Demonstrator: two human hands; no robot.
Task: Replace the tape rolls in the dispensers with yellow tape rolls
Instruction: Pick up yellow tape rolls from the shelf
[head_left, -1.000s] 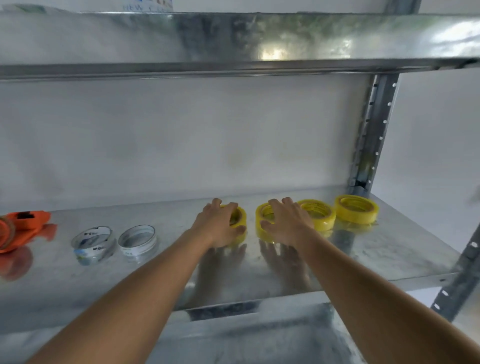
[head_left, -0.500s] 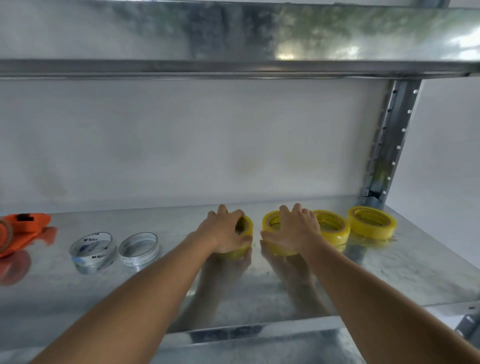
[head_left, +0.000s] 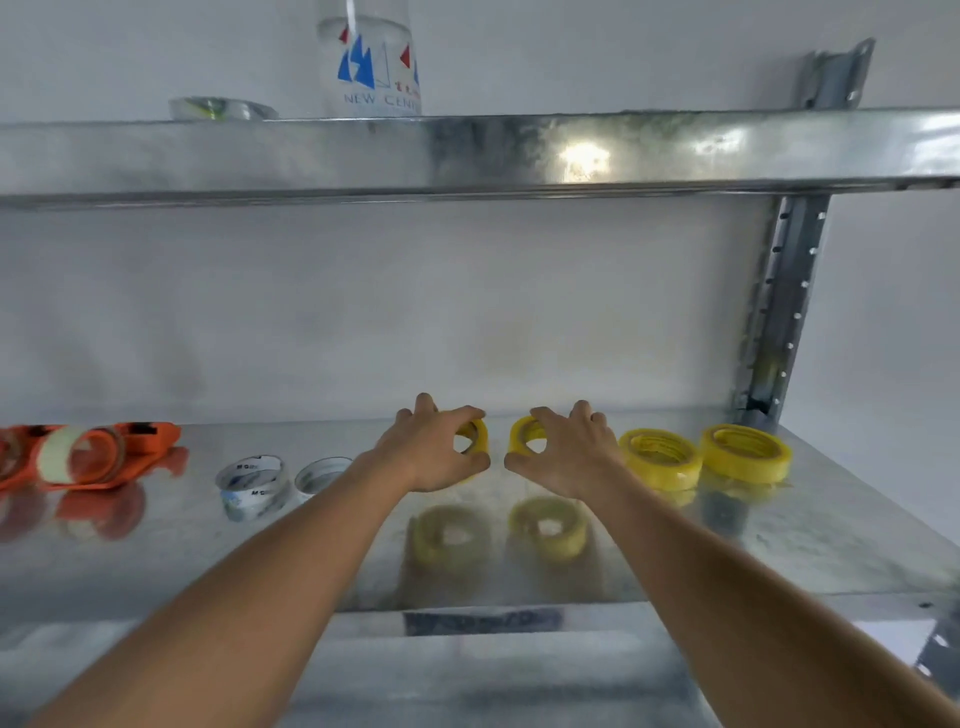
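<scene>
Step as I read it: fetching new rolls. Left hand (head_left: 434, 449) pinches one yellow tape roll (head_left: 475, 441), right hand (head_left: 563, 452) pinches another (head_left: 522, 436), both tilted, lifted off shelf (head_left: 779, 535).

Next: carry to orange dispensers (head_left: 88, 454) far left, load.

Count: 4 yellow rolls, 2 on shelf (head_left: 660, 457); 2 clear rolls (head_left: 252, 483); seemingly 2 dispensers.

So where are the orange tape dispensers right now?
In the head view, the orange dispensers lie at the far left of the lower shelf, left of the two white tape rolls.
</scene>
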